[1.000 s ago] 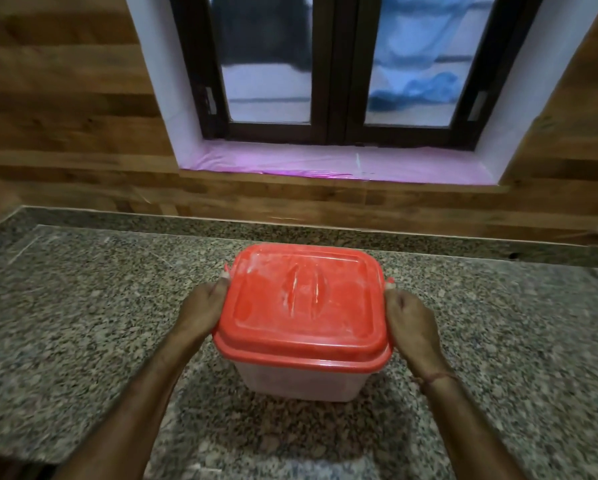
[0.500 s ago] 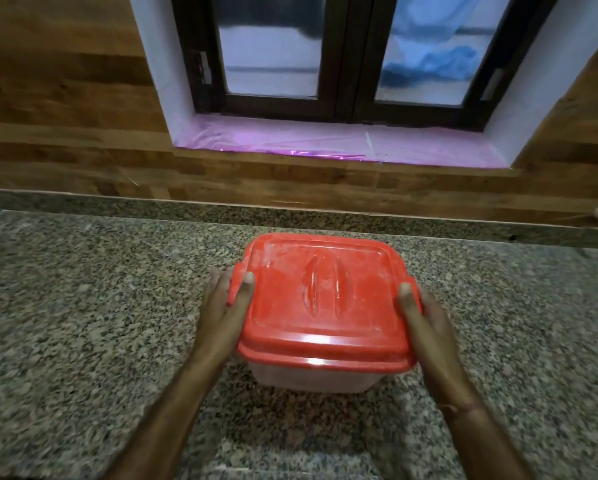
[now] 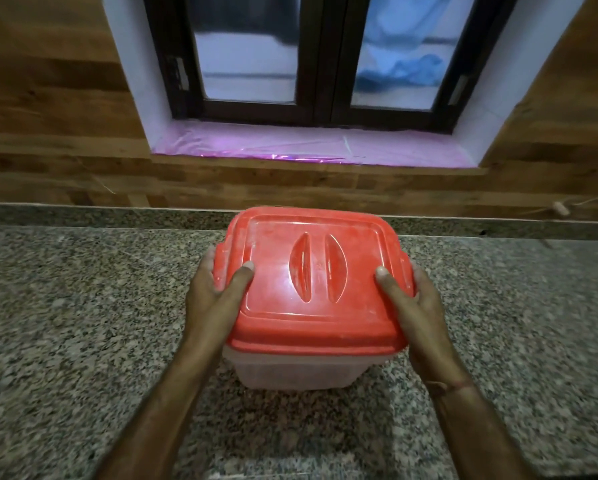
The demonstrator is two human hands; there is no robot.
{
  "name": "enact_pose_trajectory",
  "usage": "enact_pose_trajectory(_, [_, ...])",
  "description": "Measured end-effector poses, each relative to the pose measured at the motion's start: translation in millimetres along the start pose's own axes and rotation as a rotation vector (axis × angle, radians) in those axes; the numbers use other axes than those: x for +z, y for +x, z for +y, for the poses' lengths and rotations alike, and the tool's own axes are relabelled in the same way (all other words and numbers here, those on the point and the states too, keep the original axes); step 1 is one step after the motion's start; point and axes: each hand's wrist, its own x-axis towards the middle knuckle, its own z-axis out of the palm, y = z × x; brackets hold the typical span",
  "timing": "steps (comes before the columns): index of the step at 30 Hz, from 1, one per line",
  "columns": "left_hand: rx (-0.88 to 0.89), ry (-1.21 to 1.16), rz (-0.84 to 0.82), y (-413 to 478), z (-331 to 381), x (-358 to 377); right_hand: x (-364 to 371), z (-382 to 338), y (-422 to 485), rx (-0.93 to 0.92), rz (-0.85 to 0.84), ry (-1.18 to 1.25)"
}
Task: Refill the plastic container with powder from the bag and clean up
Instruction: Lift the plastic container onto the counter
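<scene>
Both hands grip the lidded container on the bench.

On the speckled bench [image 3: 65, 323] the clear plastic container [image 3: 296, 370] stands, red lid [image 3: 311, 282] on. The left hand [image 3: 214, 299] and right hand [image 3: 413, 306] clasp the lid's sides, thumbs now further onto its top than half a second ago. Beyond, the window [image 3: 320, 60] looms nearer.

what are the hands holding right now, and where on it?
Both hold the plastic container by its red lid: left hand on the lid's left edge, right hand on its right edge, thumbs on top. It sits on the granite counter.
</scene>
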Motion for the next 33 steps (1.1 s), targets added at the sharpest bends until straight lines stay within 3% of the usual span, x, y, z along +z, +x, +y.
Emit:
enact_pose_trajectory(5, [0.08, 0.072, -0.045, 8, 31, 39, -40, -14, 26, 0.065, -0.007, 0.163])
enact_pose_trajectory(10, [0.138, 0.111, -0.229, -5, 44, 112, -123, 7, 63, 0.127, 0.076, 0.306])
enact_pose_trajectory(16, [0.206, 0.706, -0.406, -31, 13, 205, -239, 64, 91, 0.175, 0.258, 0.356])
enact_pose_trajectory(21, [0.25, 0.982, -0.384, -41, -8, 242, -286, 140, 104, 0.274, 0.296, 0.298])
enact_pose_trajectory(27, [0.249, 1.08, -0.338, -49, -10, 258, -278, 205, 104, 0.388, 0.188, 0.216])
enact_pose_trajectory(33, [0.236, 1.107, -0.322, -58, -11, 274, -266, 229, 93, 0.34, 0.186, -0.179])
